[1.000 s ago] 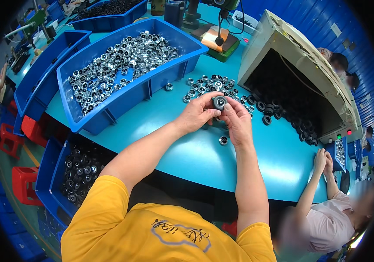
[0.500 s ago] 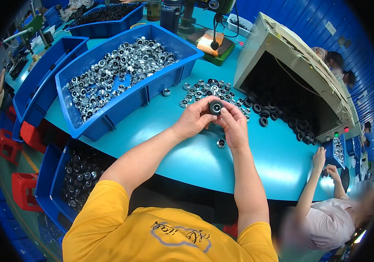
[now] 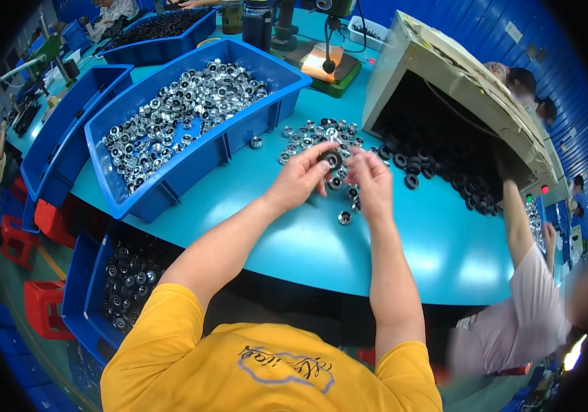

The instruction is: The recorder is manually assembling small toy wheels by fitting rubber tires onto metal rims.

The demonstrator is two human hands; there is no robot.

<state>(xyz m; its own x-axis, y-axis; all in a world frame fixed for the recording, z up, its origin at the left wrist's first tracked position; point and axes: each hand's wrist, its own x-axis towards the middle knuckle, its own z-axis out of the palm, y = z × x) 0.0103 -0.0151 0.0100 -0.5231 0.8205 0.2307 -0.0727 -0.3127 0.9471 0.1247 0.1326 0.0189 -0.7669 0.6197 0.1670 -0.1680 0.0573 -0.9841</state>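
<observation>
My left hand (image 3: 301, 180) pinches a small black rubber ring (image 3: 336, 161) between thumb and fingers above the table; its centre looks greyish and I cannot make out if anything sits in it. Just to the right, apart from the ring, is my right hand (image 3: 374, 184), its fingertips smeared by motion. Beyond and beneath both hands lie many loose shiny metal hubs with dark centres (image 3: 306, 130). One metal hub (image 3: 344, 218) rests nearer to me, by my right wrist. More black rings (image 3: 412, 181) lie heaped to the right, spilling from a box's opening.
A large blue bin (image 3: 232, 130) of metal hubs stands at left on the turquoise table (image 3: 294, 254). The beige box (image 3: 384, 89) stands at right, with a co-worker's arm (image 3: 515, 216) reaching into it. A green-based press (image 3: 338, 82) is behind. Below left, another blue bin holds black parts (image 3: 125, 281).
My right hand has come away from the ring, which stays in my left hand, now a little further left. More hubs show below my hands. The co-worker's arm has reached into the box.
</observation>
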